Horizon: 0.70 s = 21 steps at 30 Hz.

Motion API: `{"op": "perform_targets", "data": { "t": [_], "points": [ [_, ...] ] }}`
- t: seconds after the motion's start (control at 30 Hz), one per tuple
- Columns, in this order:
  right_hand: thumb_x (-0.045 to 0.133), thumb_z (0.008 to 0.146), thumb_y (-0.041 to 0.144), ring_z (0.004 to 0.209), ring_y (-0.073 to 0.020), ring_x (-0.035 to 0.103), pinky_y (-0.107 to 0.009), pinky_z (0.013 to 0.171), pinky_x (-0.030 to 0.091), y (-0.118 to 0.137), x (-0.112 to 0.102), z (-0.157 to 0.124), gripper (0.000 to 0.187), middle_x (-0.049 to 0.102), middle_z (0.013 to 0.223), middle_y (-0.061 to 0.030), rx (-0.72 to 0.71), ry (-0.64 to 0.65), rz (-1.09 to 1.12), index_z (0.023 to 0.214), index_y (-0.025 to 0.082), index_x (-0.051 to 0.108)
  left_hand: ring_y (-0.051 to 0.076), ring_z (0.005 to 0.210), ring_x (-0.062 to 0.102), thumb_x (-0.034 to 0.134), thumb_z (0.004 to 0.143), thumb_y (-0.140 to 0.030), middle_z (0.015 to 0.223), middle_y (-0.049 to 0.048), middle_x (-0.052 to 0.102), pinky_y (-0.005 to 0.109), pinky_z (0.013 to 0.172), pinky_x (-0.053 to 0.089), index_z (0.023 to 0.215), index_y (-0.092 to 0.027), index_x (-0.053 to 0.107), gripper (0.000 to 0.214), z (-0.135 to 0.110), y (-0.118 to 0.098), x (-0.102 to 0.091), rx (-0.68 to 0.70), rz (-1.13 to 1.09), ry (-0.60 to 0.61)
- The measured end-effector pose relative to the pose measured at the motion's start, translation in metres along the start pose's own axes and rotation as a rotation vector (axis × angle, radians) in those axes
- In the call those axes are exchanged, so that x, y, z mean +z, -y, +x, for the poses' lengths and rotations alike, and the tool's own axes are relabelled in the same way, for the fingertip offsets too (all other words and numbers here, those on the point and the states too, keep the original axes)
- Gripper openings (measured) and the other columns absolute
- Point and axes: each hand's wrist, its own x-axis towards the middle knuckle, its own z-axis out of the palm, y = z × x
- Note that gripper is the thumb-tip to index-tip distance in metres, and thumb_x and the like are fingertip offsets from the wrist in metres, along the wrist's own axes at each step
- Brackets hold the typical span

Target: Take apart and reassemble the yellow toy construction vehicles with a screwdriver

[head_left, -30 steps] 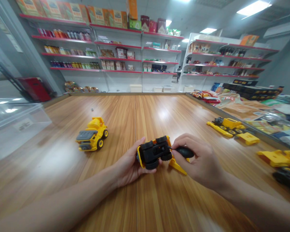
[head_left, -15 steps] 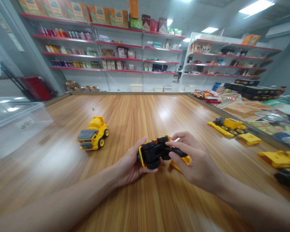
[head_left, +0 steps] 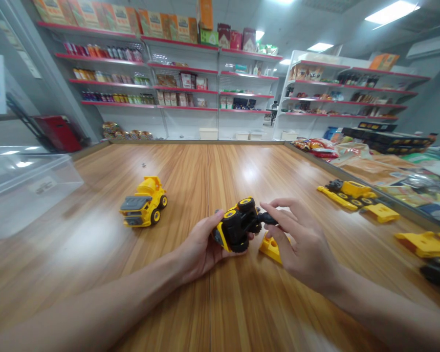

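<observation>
My left hand grips a toy truck with a black underside and yellow wheel hubs, its bottom turned up toward me. In my right hand, a small black screwdriver is pinched between thumb and fingers. Its tip points at the truck's underside; whether it sits in a screw I cannot tell. Below the right fingers lies a yellow plastic part, partly covered by them. An assembled yellow mixer truck with a grey windshield stands to the left on the table.
On the right of the wooden table lie a yellow toy truck with loose parts, a flat yellow piece and further yellow-and-black pieces. A clear plastic bin stands at left. Packaged goods pile beyond the right edge.
The toy truck has tilted in my left hand, so its yellow wheel hubs now show. The screwdriver has shifted slightly left and up, uncovering more of the yellow part.
</observation>
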Motion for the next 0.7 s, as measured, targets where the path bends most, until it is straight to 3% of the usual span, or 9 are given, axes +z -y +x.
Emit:
{"op": "perform_targets", "data": {
  "t": [0.17,0.33,0.43,0.57,0.7],
  "points": [
    [0.062,0.09,0.015,0.078,-0.014,0.064,-0.026,0.064,0.06,-0.002,-0.003,0.002,0.022,0.062,0.095,-0.0049,0.088,0.0,0.063,0.111,0.018,0.067,0.025,0.1,0.07,0.048,0.098,-0.038,0.112,0.0199,0.072,0.034,0.085,0.059,0.12,-0.006,0.064,0.043,0.002,-0.001,-0.004,0.029,0.005,0.031],
    [0.06,0.09,0.012,0.084,-0.0138,0.066,-0.027,0.067,0.062,-0.005,-0.004,0.002,0.025,0.056,0.117,-0.0081,0.11,-0.065,0.064,0.113,0.019,0.068,0.025,0.102,0.07,0.056,0.094,-0.034,0.11,0.0197,0.071,0.033,0.088,0.057,0.124,-0.006,0.059,0.042,0.002,0.001,-0.005,0.089,0.043,0.068],
    [0.058,0.091,0.013,0.086,-0.0155,0.066,-0.028,0.068,0.062,-0.007,-0.003,0.001,0.029,0.059,0.111,-0.0077,0.122,-0.042,0.069,0.118,0.019,0.066,0.025,0.103,0.069,0.062,0.09,-0.029,0.109,0.018,0.071,0.032,0.088,0.056,0.122,-0.009,0.055,0.038,0.002,0.001,-0.002,0.121,0.061,0.081],
    [0.063,0.091,0.022,0.079,-0.0149,0.068,-0.027,0.062,0.063,-0.012,-0.002,0.0,0.024,0.064,0.098,-0.0035,0.256,0.0,0.152,0.114,0.023,0.066,0.027,0.103,0.069,0.066,0.087,-0.022,0.105,0.0149,0.071,0.033,0.086,0.055,0.114,-0.015,0.052,0.031,0.002,0.002,-0.001,0.16,0.088,0.081],
    [0.062,0.092,0.025,0.083,-0.0153,0.069,-0.029,0.067,0.064,-0.018,0.003,-0.002,0.022,0.06,0.112,-0.005,0.334,-0.039,0.226,0.113,0.025,0.068,0.026,0.102,0.07,0.07,0.084,-0.018,0.105,0.0114,0.071,0.033,0.085,0.054,0.112,-0.02,0.048,0.036,0.002,0.004,-0.003,0.203,0.12,0.056]
  ]
}}
